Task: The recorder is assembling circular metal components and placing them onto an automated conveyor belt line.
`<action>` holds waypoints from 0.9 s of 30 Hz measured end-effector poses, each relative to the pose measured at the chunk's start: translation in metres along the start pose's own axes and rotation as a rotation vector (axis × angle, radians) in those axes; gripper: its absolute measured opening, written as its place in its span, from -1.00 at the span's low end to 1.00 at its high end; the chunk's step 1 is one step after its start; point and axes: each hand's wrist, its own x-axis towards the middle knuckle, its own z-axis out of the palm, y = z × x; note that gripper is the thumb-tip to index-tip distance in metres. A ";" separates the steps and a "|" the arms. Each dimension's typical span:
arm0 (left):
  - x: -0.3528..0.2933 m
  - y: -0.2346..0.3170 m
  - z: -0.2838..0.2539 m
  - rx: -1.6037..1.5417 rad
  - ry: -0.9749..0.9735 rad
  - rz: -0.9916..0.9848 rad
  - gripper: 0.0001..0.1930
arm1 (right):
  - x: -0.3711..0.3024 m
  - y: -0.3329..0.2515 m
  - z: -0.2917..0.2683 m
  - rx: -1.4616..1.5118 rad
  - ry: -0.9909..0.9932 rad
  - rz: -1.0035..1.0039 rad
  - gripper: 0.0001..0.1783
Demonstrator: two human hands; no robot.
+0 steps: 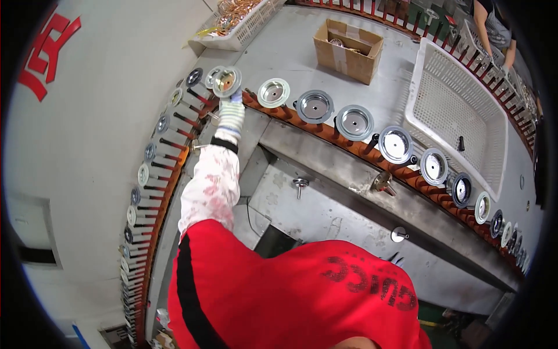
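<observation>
My left hand (231,111), in a striped knit glove, reaches out at the far left bend of a curved rail. It grips a round metal cup (226,82) with a pale wide rim and a shiny brownish inside; my fingers are mostly hidden beneath it. Just behind it another pale-rimmed round part (213,77) sits on the rail. To the right, a cream-rimmed cup (273,93) and a grey-rimmed cup (315,107) stand along the same rail. Of my right hand (396,260) only gloved fingertips show past my red shirt, near a small stemmed disc (399,234).
An orange-brown rail (325,131) with dark pegs carries several more cups. Beyond it stand a cardboard box (347,53), a white perforated crate (453,110) and a basket of copper-coloured parts (232,29). Another person (495,29) works at the far right.
</observation>
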 end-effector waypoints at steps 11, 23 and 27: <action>0.071 -0.073 0.035 0.041 -0.072 -0.111 -0.57 | 0.022 -0.122 0.061 -0.242 -0.519 -0.404 -0.25; -0.116 0.062 0.048 0.263 -0.224 -0.128 -0.66 | -0.037 -0.081 -0.065 0.528 -0.742 -0.013 -0.34; -0.296 0.074 0.063 0.182 -0.905 -0.110 -0.71 | -0.033 -0.073 -0.049 0.847 -0.624 -0.163 -0.36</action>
